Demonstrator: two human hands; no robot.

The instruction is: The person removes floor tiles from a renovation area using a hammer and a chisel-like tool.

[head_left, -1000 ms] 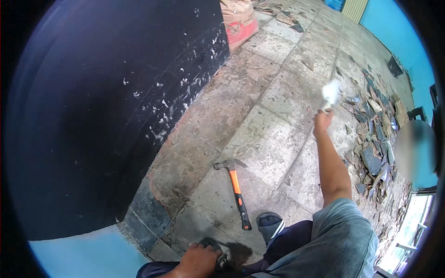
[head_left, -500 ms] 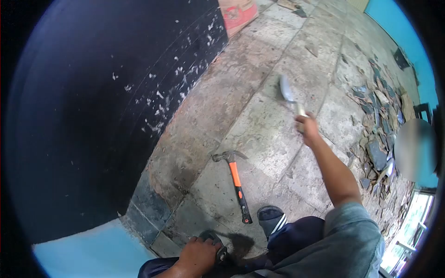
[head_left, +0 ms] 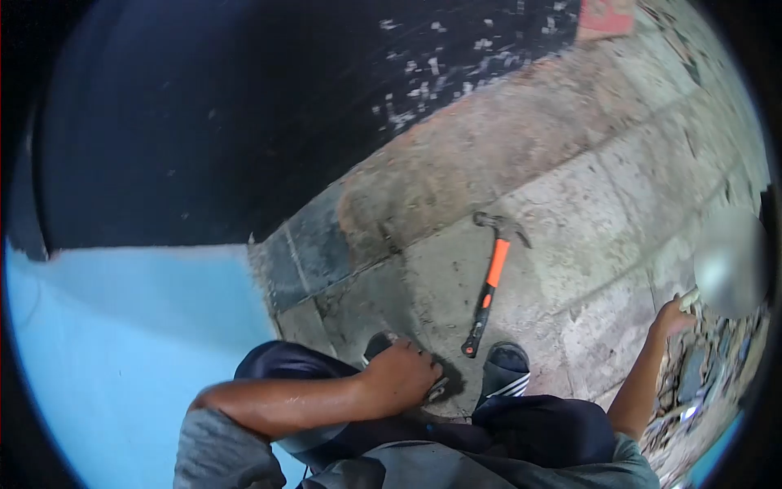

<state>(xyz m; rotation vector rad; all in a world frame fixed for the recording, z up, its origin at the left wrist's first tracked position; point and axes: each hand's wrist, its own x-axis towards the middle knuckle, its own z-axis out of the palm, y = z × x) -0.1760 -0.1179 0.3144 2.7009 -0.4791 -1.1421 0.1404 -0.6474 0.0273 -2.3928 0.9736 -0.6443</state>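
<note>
At the right side my right hand point(head_left: 674, 318) is closed around the pale handle of a trowel point(head_left: 691, 298). The blade is hidden behind a blurred round patch. My left hand point(head_left: 401, 376) is low in front of me, over my left foot, with its fingers curled. A small greyish shape shows under its fingertips, but I cannot make out what it is. A claw hammer point(head_left: 494, 273) with an orange and black handle lies on the stone floor point(head_left: 562, 204), just beyond my striped sandal point(head_left: 505, 375). Neither hand touches the hammer.
A black wall point(head_left: 204, 122) with white chipped spots rises ahead and left, meeting a light blue wall point(head_left: 138, 318). Broken slate pieces point(head_left: 700, 375) are heaped at the right. A red and tan sack point(head_left: 605, 18) stands against the far end of the black wall.
The view has turned left. My right hand with the trowel has moved from over the floor ahead to the far right. The hammer still lies on the floor.
</note>
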